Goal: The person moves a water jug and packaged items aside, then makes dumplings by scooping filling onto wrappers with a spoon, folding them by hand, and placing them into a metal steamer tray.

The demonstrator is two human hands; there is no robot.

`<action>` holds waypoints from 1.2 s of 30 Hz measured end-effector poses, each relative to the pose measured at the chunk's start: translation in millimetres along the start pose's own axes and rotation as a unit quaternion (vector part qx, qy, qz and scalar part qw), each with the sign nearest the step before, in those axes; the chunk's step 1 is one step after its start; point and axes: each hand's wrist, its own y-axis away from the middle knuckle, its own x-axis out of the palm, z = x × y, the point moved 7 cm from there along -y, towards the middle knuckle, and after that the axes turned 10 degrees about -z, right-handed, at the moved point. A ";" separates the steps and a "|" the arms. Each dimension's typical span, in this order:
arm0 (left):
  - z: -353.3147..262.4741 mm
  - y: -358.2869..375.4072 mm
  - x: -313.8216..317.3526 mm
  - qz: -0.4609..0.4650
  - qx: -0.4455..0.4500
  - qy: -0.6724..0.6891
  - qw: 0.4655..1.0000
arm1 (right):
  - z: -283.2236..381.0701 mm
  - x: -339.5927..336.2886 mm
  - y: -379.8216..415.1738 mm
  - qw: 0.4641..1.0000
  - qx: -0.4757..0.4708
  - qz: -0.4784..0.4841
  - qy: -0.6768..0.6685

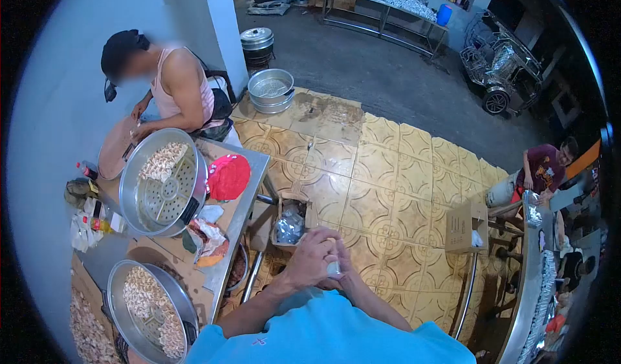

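Note:
My hands meet in front of my blue shirt. My right hand (310,259) has its fingers curled over a small whitish, translucent thing (333,269), whose kind I cannot make out. Against its other side is my left hand (347,266), closed around it, with its fingers partly hidden behind the right. Below and to the left of them stands an open cardboard box (278,236) holding clear plastic pieces (290,228).
On the left table (257,163), two steamer pans (196,176) (119,270) hold pale food pieces beside a red cloth (229,177). A person (184,86) works there. Another person (546,170) sits by the right table, near a carton (460,227). Pots (270,87) stand behind.

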 end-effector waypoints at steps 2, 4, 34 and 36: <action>24.1 -6.7 11.7 0.008 -0.072 0.006 0.997 | -0.6 -4.0 -10.6 0.996 0.074 0.038 -0.016; 7.6 -28.2 8.5 0.001 -0.090 -0.005 0.996 | 9.9 -15.7 -27.5 0.992 0.116 0.053 -0.020; 471.6 198.9 138.2 -0.411 -0.503 -0.182 0.739 | 114.5 -108.3 -106.3 0.927 0.218 -0.095 0.291; 524.2 228.9 171.0 -0.478 -0.575 -0.058 0.661 | 103.1 -118.2 -107.1 0.919 0.213 -0.123 0.308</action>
